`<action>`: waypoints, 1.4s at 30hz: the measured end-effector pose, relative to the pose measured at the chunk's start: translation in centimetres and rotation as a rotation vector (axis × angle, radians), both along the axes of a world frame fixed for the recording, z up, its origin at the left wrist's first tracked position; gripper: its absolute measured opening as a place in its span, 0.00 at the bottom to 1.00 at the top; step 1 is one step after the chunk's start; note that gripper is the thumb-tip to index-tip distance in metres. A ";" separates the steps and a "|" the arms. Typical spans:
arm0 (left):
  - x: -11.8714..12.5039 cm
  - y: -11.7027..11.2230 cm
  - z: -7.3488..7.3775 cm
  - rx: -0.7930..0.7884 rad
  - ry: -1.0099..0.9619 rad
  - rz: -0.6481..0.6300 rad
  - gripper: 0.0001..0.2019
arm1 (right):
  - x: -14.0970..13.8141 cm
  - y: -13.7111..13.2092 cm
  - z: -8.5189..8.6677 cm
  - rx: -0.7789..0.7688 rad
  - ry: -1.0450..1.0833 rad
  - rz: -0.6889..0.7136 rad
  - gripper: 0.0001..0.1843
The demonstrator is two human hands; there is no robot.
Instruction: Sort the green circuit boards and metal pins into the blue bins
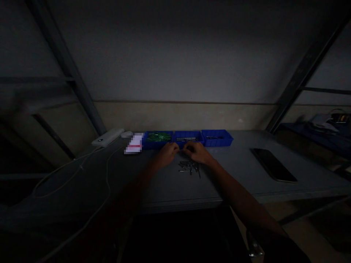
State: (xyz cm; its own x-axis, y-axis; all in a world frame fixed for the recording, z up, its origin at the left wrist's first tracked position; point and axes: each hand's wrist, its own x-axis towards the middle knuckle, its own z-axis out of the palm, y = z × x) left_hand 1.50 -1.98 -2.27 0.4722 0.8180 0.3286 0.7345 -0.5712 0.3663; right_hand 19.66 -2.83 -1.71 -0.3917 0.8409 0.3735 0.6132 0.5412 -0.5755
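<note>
My left hand (pixel 168 153) and my right hand (pixel 199 153) meet just in front of the blue bins, fingers closed in a pinch. Between the fingertips something thin and small may be held, too dark to make out. Below them a loose pile of small screw-like metal pieces (pixel 188 166) lies on the grey table (pixel 164 186). Behind my hands stand three blue bins in a row. The left bin (pixel 145 143) holds green pieces (pixel 159 137), the middle bin (pixel 203 138) thin metal rods (pixel 188 139), and the right bin (pixel 223 141) slim dark pieces (pixel 214 137).
A dark phone (pixel 272 164) lies on the table at right. At the left are a white box-shaped device (pixel 108 137), a white cable (pixel 107 171) running over the front edge, and a blurred white-and-red card (pixel 134 143). Metal frame posts (pixel 85 106) rise at both sides.
</note>
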 end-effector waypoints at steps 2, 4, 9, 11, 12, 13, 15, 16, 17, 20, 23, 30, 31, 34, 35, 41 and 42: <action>-0.2 0.2 0.1 -0.013 -0.128 0.015 0.10 | -0.2 -0.2 0.0 0.005 0.009 0.038 0.06; -0.2 0.2 0.2 -0.024 -0.239 0.010 0.09 | -0.4 -0.3 0.0 0.012 0.020 0.045 0.05; 0.1 -0.2 0.2 -0.017 -0.355 0.011 0.07 | -0.2 -0.2 0.1 0.055 0.051 0.011 0.09; 0.2 -0.2 0.1 -0.010 -0.370 0.009 0.07 | -0.1 -0.1 0.1 0.073 0.032 0.015 0.07; 0.2 -0.2 0.1 -0.007 -0.378 0.009 0.07 | -0.1 -0.1 0.1 0.078 0.018 0.017 0.06; 0.3 -0.2 0.0 -0.004 -0.386 0.010 0.08 | -0.1 0.0 0.1 0.081 0.004 0.016 0.06; 0.3 -0.2 0.0 0.001 -0.387 0.016 0.08 | -0.1 0.1 0.1 0.090 -0.029 -0.009 0.08; 0.4 -0.3 0.0 0.003 -0.379 0.018 0.07 | -0.1 0.2 0.0 0.099 -0.049 -0.032 0.10; 0.4 -0.3 0.0 0.003 -0.368 0.018 0.07 | -0.1 0.2 0.0 0.109 -0.070 -0.059 0.11; 0.6 -0.5 0.3 0.005 -0.347 0.014 0.05 | -0.2 0.3 0.0 0.128 -0.110 -0.104 0.15; 0.7 -0.7 0.6 0.011 -0.331 0.028 0.06 | -0.3 0.1 0.1 0.125 -0.102 -0.073 0.16; 0.6 -0.7 0.0 -0.044 -0.158 0.000 0.09 | 1.4 0.7 1.0 0.121 -0.105 -0.254 0.21; 0.7 -0.6 -0.1 -0.033 -0.100 -0.009 0.07 | 2.2 1.0 1.2 0.121 -0.083 -0.348 0.22; 0.7 -0.7 -0.4 0.015 0.100 -0.014 0.06 | 4.8 1.8 1.2 0.101 -0.023 -0.695 0.23; 0.7 -0.8 -0.4 0.025 0.151 -0.002 0.06 | 5.6 2.0 1.2 0.082 -0.004 -0.800 0.22; 1.0 -1.5 0.4 0.001 0.249 0.050 0.04 | 7.3 2.2 0.6 -0.027 0.041 -1.020 0.19; 1.1 -1.6 0.4 0.012 0.258 0.039 0.04 | 7.2 2.1 0.6 -0.044 0.043 -1.013 0.19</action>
